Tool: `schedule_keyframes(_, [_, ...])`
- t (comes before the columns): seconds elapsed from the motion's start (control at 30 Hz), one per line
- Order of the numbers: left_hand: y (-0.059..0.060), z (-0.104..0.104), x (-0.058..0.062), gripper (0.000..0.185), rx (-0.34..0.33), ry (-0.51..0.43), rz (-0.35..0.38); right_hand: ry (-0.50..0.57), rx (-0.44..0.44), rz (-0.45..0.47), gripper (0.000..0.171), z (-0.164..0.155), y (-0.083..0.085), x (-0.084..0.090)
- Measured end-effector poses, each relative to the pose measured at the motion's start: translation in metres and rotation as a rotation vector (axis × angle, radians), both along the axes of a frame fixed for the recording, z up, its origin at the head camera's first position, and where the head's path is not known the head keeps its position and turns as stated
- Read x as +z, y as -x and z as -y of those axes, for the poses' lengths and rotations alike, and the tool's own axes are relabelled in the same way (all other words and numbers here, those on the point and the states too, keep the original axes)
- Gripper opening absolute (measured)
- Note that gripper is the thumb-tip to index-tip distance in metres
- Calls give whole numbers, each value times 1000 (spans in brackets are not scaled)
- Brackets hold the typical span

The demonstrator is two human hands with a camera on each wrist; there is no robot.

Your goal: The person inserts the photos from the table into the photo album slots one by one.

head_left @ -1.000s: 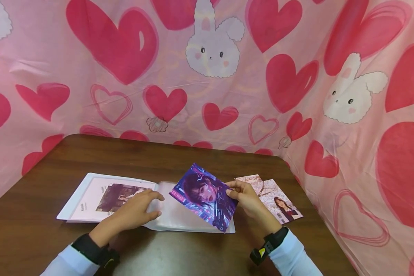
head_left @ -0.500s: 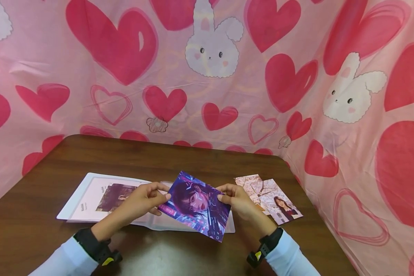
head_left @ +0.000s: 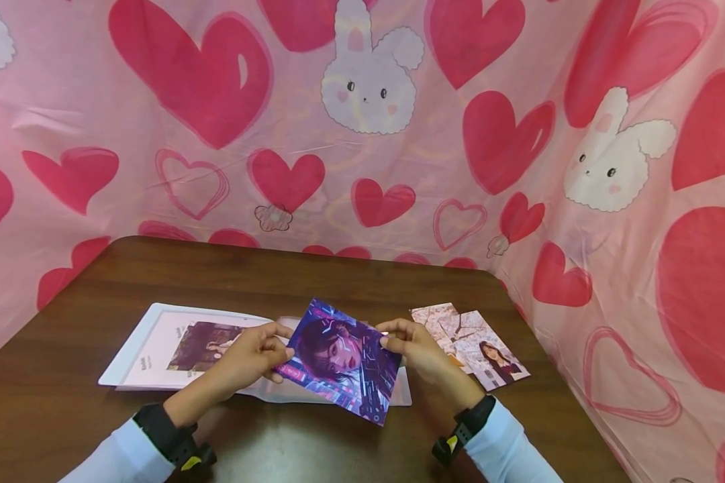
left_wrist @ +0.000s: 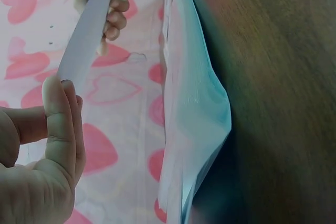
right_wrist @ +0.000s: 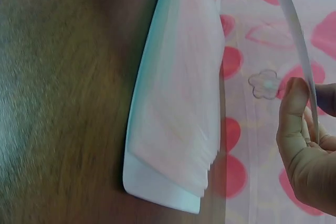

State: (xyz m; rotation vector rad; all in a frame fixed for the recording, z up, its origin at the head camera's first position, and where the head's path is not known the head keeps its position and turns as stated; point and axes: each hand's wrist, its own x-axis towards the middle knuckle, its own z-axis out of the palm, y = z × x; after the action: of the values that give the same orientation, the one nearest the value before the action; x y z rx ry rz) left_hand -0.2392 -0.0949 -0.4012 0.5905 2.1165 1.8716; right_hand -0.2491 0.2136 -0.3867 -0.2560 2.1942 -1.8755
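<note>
Pink cloth printed with red hearts and white rabbits point(head_left: 368, 87) hangs behind and to the right of a dark brown wooden surface point(head_left: 314, 275).

Above the near middle of that surface, a purple and blue photo print point(head_left: 338, 359) showing a stylised face is held up off the wood, tilted so its lower right corner points toward the person. The left hand point(head_left: 250, 359) pinches the print's left edge, thumb on the front and fingers curled behind. The right hand point(head_left: 419, 349) pinches the right edge in the same way. In the left wrist view the print point(left_wrist: 86, 30) shows nearly edge-on, clamped between thumb and forefinger, and in the right wrist view it appears as a thin curved white strip point(right_wrist: 296, 35) caught at the fingertips.

Directly beneath the print lies an open album point(head_left: 151, 345) with white pages. Its left page carries a dark photo point(head_left: 202, 345), and a clear plastic sleeve point(head_left: 305, 392) lies on the right side, partly hidden by the print. Both wrist views show the album's sleeves fanned slightly apart at the edge point(right_wrist: 173, 108).

To the right of the album, just beside the right hand, two more photos point(head_left: 471, 345) lie flat on the wood, overlapping each other. Both forearms wear pale blue sleeves point(head_left: 507, 449) with black wrist straps.
</note>
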Motion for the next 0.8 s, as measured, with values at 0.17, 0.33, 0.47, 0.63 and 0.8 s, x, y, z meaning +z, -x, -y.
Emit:
schedule_keyframes(0.17, [1, 4, -2, 27, 37, -10, -11, -12, -42, -32, 34, -11, 5, -4])
schedule_keyframes(0.33, [3, 11, -4, 28, 54, -1, -13, -143, -92, -93, 32, -23, 7, -11])
schedule_keyframes(0.47, [2, 17, -4, 30, 74, 12, -12, -397, -51, -227, 36, -28, 4, -17])
schedule_keyframes(0.63, [2, 22, -2, 31, 110, 37, -26, -715, 103, -356, 57, -36, 2, -30])
schedule_keyframes(0.8, [1, 24, -2, 31, 122, 39, -30, -886, 215, -364, 70, -34, -3, -36])
